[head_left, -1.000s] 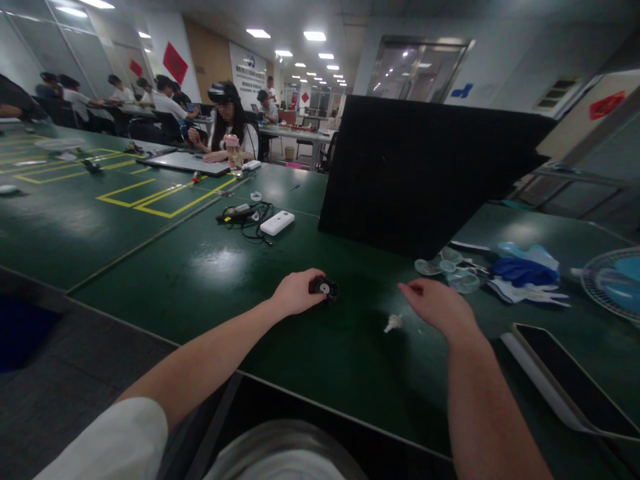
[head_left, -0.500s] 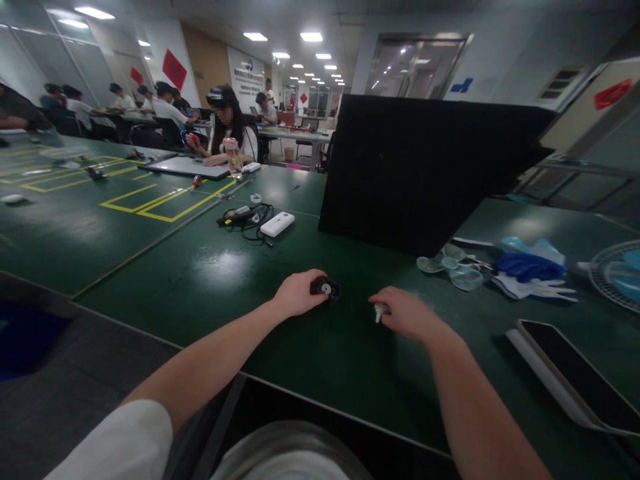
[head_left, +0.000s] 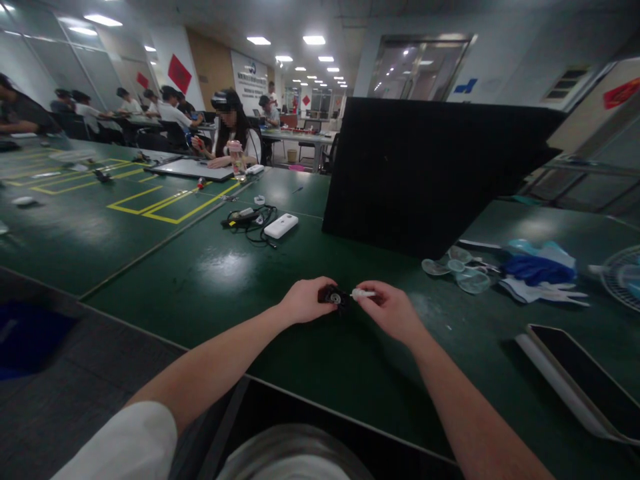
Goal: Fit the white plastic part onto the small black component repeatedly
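My left hand (head_left: 306,301) is closed around a small black part (head_left: 342,301) with a round pale metal disc on its side facing me. Between the thumb and fingertips of my right hand (head_left: 387,308) is a small white plastic piece (head_left: 361,293), its narrow end pointing left at the black part. The two parts are very close together, just above the green table (head_left: 300,373). Whether they touch I cannot tell. My fingers cover much of both pieces.
A black panel (head_left: 430,173) stands behind my hands. To the right are a translucent fan blade (head_left: 470,279), blue and white gloves (head_left: 540,270), a fan grille (head_left: 620,283) and a phone-like device (head_left: 585,380). A white box (head_left: 281,226) and cables (head_left: 250,219) lie left. A co-worker sits opposite.
My right hand has picked the white plastic piece up off the table and brought it left to the black part. My left hand keeps hold of the black part, hardly moving.
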`<state>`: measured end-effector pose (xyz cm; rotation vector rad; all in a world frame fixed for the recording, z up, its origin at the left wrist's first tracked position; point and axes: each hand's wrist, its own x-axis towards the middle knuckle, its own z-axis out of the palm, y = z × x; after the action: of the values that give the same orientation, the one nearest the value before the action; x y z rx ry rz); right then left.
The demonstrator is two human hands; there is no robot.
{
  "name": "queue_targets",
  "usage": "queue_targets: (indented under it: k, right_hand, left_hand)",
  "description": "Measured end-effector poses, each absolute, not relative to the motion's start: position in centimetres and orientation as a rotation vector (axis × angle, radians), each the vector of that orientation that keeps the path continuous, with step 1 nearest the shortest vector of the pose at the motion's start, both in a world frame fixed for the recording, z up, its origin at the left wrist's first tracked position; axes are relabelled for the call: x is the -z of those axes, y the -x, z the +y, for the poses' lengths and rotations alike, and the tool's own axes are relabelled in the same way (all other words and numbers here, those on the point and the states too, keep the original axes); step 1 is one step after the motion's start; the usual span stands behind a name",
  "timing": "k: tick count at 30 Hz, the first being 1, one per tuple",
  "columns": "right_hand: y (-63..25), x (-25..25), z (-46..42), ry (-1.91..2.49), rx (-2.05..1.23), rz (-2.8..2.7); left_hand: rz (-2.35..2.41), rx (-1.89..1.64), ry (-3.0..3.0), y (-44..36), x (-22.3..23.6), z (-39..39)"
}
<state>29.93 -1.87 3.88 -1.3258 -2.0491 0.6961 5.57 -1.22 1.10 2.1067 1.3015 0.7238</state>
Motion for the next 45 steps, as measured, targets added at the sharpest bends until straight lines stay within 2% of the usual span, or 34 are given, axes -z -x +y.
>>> queue_targets:
  k: [22, 31, 40, 45]
  right_hand:
    - [-28.9, -3.9, -2.6, 1.364, -0.774, -2.208]
    - [-29.5, -4.4, -2.5, 1.223, -0.466, -2.299]
    - [-28.8, -3.1, -2.0, 1.521, -0.338, -2.188]
    - [-29.4, -3.2, -1.9, 1.527, -0.359, -2.086]
  left_hand:
    - [1.265, -0.708, -2.078, -5.7, -1.3, -1.2]
    - [1.285, -0.698, -2.083, -5.7, -1.3, -1.2]
    - [1.263, -0.705, -2.084, -5.8, -1.1, -1.2]
    - [1.259, -0.676, -2.070, -5.8, -1.7, -1.5]
